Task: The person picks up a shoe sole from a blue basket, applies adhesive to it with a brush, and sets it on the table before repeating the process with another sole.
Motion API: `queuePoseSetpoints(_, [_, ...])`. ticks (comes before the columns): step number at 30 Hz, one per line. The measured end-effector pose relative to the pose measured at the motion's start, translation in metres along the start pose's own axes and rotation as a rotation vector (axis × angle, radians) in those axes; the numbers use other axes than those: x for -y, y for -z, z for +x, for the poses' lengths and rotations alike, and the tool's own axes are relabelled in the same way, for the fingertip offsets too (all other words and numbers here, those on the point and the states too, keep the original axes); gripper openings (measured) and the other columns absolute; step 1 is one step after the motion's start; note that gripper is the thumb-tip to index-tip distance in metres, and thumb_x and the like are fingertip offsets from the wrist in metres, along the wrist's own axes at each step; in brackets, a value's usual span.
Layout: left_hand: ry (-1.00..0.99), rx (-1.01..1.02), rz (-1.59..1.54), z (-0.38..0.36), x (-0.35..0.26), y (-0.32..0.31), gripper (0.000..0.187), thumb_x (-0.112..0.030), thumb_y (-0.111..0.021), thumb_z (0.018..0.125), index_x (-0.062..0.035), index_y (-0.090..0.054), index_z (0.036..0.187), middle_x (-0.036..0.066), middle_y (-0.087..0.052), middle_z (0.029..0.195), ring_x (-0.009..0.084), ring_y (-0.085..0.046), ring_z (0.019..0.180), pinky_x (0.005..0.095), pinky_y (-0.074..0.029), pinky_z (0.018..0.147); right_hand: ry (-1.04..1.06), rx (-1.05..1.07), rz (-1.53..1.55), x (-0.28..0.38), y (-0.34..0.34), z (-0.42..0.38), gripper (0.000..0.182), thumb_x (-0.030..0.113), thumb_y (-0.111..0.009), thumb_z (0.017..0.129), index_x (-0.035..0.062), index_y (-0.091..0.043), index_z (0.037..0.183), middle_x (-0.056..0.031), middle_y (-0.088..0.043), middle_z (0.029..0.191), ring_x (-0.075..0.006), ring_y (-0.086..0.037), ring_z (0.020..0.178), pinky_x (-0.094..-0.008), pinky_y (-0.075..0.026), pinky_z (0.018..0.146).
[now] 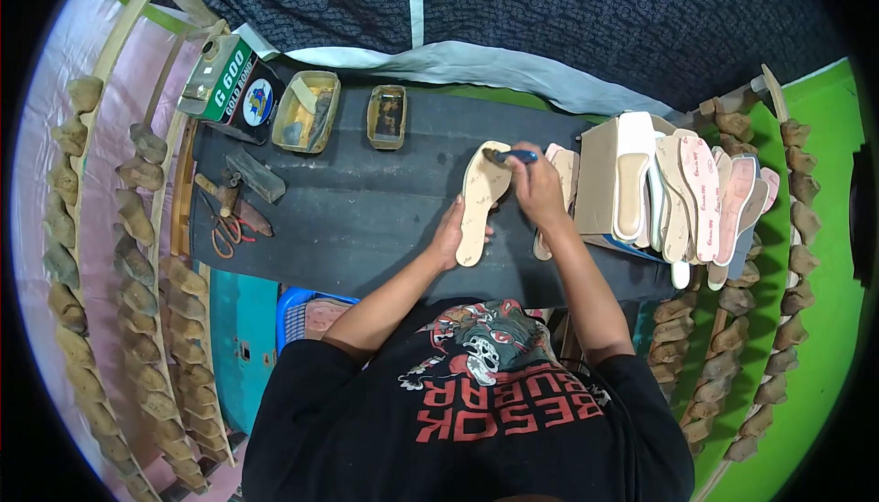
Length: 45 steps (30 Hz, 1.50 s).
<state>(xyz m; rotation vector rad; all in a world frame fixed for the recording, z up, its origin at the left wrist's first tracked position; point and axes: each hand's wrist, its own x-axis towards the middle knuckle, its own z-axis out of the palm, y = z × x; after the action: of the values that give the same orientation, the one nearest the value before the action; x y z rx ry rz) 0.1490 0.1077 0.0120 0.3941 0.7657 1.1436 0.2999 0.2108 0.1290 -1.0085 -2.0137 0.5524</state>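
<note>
Centre of frame, on the dark bench [366,200]: insole [481,200] pinned by left hand [450,238], fingers clamped on its lower edge. Right hand [537,186] closed around a brush [509,156] at the toe. Best to keep strokes thin, insole flat. Upper left, glue can [220,81] reads "G 600". Shirt print: "BESOK".

Insole [480,201] at centre: matt tan board, smooth. Surface [366,209]: dark, matt, slightly worn. Glue can [220,81] upper left: glossy printed metal. Two tubs [307,110] beside it: translucent plastic, stained. Scissors [224,227] at left: dull metal. Insole stack [705,195] at right: pale board, printed.
</note>
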Motion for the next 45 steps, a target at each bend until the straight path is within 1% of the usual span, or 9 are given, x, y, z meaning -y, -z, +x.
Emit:
queuePoseSetpoints(3, [0.007,0.020,0.016,0.002,-0.003,-0.007,0.064,-0.061,-0.038,0.106,-0.0101,-0.045,0.145,0.012,-0.066,0.126,0.0210,-0.071,0.086,0.0353,-0.062,0.073,-0.026,-0.024,-0.044,-0.005,0.009,0.000,0.013,0.008,-0.061,0.100,-0.0019,-0.062,0.108,-0.0181,-0.069,0.099,-0.0364,-0.069,0.084,-0.0413,-0.055,0.074])
queuePoseSetpoints(6, [0.049,-0.022,0.003,0.002,0.004,-0.011,0.064,-0.061,-0.039,0.106,-0.0111,-0.045,0.146,0.011,-0.066,0.127,0.0211,-0.071,0.087,0.0350,-0.062,0.072,0.136,-0.021,-0.088,0.003,0.008,-0.014,0.017,0.008,-0.066,0.096,-0.0010,-0.060,0.109,-0.0184,-0.068,0.096,-0.0381,-0.068,0.085,-0.0433,-0.054,0.075])
queuePoseSetpoints(10, [0.025,-0.010,0.002,0.006,0.009,-0.011,0.065,-0.061,-0.040,0.106,-0.0114,-0.045,0.147,0.011,-0.065,0.127,0.0214,-0.071,0.086,0.0355,-0.062,0.072,0.101,0.022,-0.009,0.015,0.008,-0.036,0.020,0.007,-0.069,0.094,-0.0013,-0.060,0.111,-0.0182,-0.068,0.098,-0.0380,-0.068,0.087,-0.0433,-0.055,0.076])
queuePoseSetpoints(16, [0.015,0.095,0.063,0.004,0.007,-0.021,0.060,-0.054,-0.035,0.110,-0.0102,-0.043,0.149,0.012,-0.066,0.126,0.0191,-0.071,0.084,0.0326,-0.062,0.070,-0.056,-0.190,-0.108,-0.002,0.029,-0.021,0.017,0.005,-0.067,0.097,-0.0021,-0.061,0.111,-0.0177,-0.070,0.098,-0.0376,-0.069,0.085,-0.0427,-0.055,0.075])
queuePoseSetpoints(25, [-0.013,0.080,0.134,-0.002,0.001,-0.018,0.062,-0.055,-0.037,0.109,-0.0101,-0.040,0.152,0.012,-0.067,0.122,0.0195,-0.071,0.082,0.0324,-0.062,0.067,0.056,-0.118,-0.088,0.021,0.017,-0.053,0.017,0.005,-0.068,0.095,-0.0029,-0.062,0.109,-0.0181,-0.069,0.099,-0.0369,-0.070,0.087,-0.0418,-0.055,0.078])
queuePoseSetpoints(33, [-0.003,0.151,0.177,-0.007,-0.004,-0.024,0.064,-0.057,-0.035,0.109,-0.0111,-0.039,0.153,0.013,-0.066,0.125,0.0185,-0.071,0.083,0.0326,-0.062,0.070,-0.002,-0.297,-0.129,0.003,0.037,-0.037,0.016,0.004,-0.065,0.100,-0.0025,-0.060,0.113,-0.0181,-0.070,0.102,-0.0356,-0.070,0.086,-0.0406,-0.056,0.075])
queuePoseSetpoints(39, [0.028,0.190,0.104,-0.009,0.006,-0.022,0.063,-0.054,-0.035,0.109,-0.0150,-0.032,0.159,0.014,-0.065,0.126,0.0189,-0.071,0.080,0.0322,-0.062,0.069,0.022,-0.187,-0.122,0.008,0.031,-0.034,0.016,0.003,-0.069,0.094,-0.0011,-0.062,0.108,-0.0185,-0.068,0.100,-0.0379,-0.068,0.089,-0.0421,-0.055,0.079])
queuePoseSetpoints(42, [0.046,0.207,0.094,-0.014,0.006,-0.021,0.063,-0.054,-0.034,0.110,-0.0154,-0.030,0.159,0.014,-0.065,0.128,0.0194,-0.071,0.080,0.0330,-0.062,0.069,-0.064,-0.153,-0.071,0.016,0.030,-0.038,0.017,0.000,-0.070,0.090,-0.0016,-0.063,0.105,-0.0187,-0.067,0.100,-0.0387,-0.067,0.092,-0.0430,-0.054,0.081])
queuePoseSetpoints(45, [0.078,0.195,0.052,-0.015,0.006,-0.020,0.062,-0.053,-0.033,0.110,-0.0154,-0.029,0.159,0.015,-0.065,0.129,0.0201,-0.071,0.080,0.0342,-0.062,0.070,0.012,-0.032,-0.051,0.026,0.031,-0.039,0.018,-0.002,-0.069,0.088,-0.0019,-0.063,0.105,-0.0188,-0.067,0.100,-0.0384,-0.067,0.093,-0.0434,-0.053,0.081])
